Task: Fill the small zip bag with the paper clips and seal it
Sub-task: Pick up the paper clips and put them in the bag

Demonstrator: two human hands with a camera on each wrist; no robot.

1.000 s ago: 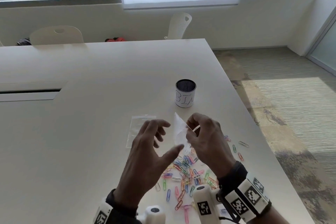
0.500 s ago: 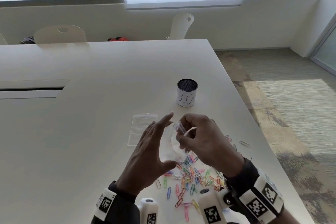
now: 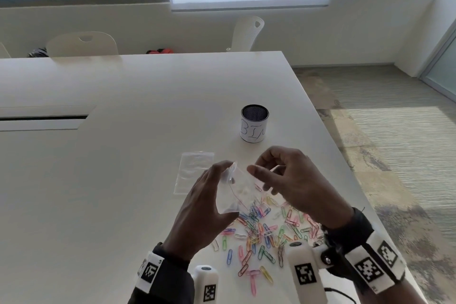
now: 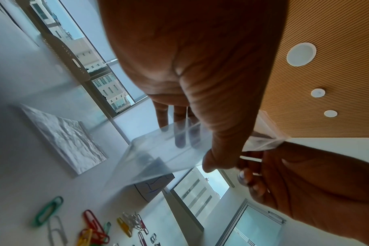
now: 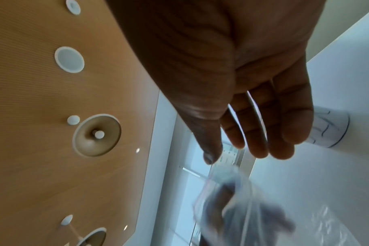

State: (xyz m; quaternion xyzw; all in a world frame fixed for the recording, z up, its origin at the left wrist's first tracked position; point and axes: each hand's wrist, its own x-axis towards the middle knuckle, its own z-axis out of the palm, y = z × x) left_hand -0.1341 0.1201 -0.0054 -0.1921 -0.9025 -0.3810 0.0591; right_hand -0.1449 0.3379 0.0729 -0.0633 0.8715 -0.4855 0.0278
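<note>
My left hand (image 3: 209, 205) holds a small clear zip bag (image 3: 237, 195) above the table, thumb on the near face and fingers behind it. The left wrist view shows those fingers through the bag (image 4: 158, 154). My right hand (image 3: 283, 177) hovers just right of the bag's top, fingers curled, thumb pointing at the mouth. A thin white paper clip (image 3: 274, 169) sits pinched in its fingers. Several coloured paper clips (image 3: 261, 229) lie scattered on the table under both hands. I cannot tell whether the bag's mouth is open.
A second clear bag (image 3: 195, 170) lies flat on the white table (image 3: 123, 155), left of the held one. A small cup labelled BIN (image 3: 254, 126) stands behind the hands. The table's right edge runs close to my right wrist.
The bag went from my right hand to my left, whose fingers were spread a second ago and now grip it. My right hand let go of the bag and drew slightly right.
</note>
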